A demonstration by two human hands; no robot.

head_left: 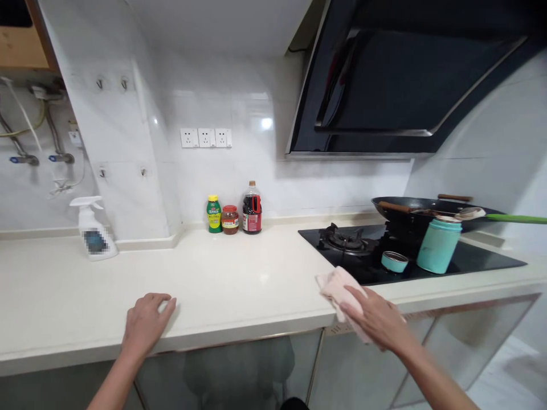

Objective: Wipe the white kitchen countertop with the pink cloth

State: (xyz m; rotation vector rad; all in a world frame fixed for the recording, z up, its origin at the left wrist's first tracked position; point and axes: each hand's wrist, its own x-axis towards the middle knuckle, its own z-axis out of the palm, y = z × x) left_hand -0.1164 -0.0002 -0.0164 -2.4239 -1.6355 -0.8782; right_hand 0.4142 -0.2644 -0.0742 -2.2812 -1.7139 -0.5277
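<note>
On a clock face over this view, the white tiled wall (205, 102) fills 12 o'clock above a pale counter (260, 279); a black hob (371, 271) sits at 4. The right hand (376, 319) grips a pink cloth (337, 287) by the counter's front edge, also near 4. The left hand (147, 322), at 8, is loosely curled and empty. Wiping probably wants even pressure, clear of the flask (440, 247) at 3. Near the wall, 3 condiment containers (230, 222) stand at 9.
</note>
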